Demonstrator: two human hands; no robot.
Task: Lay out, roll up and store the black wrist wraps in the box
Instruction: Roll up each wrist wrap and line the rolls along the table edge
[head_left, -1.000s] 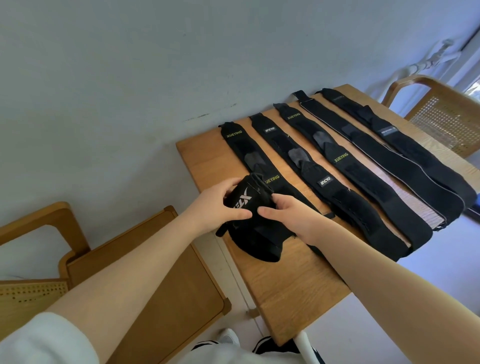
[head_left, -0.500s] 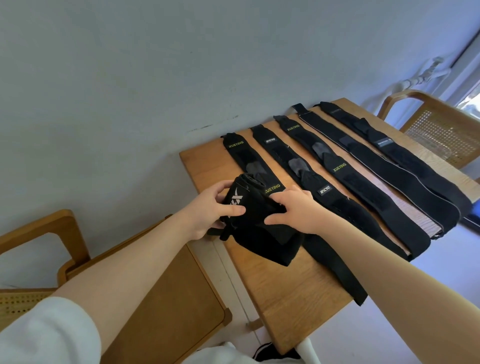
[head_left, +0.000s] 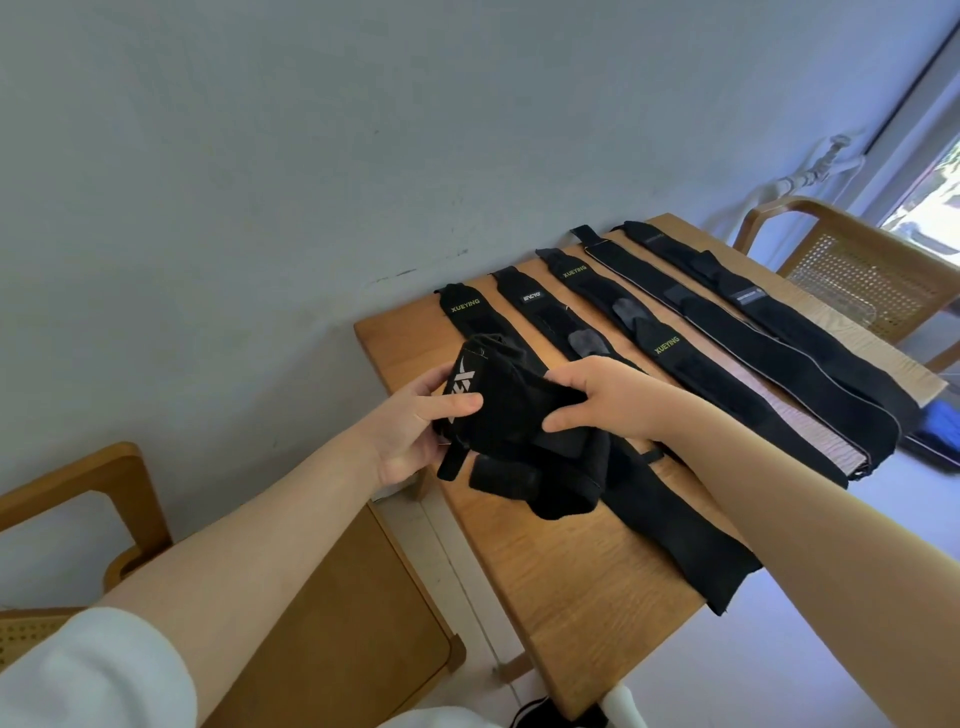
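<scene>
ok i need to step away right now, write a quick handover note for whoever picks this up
Left hand: grips the logo end of the bunched wrist wrap.
Right hand: pinches the same wrap's other side, above the table.
Laid out: five wraps flat in a row, from the nearest Xueying wrap to the far wrap by the chair.
Done: five laid out.
Left: flatten the held wrap, roll up all six, store them. No box is in view.
</scene>
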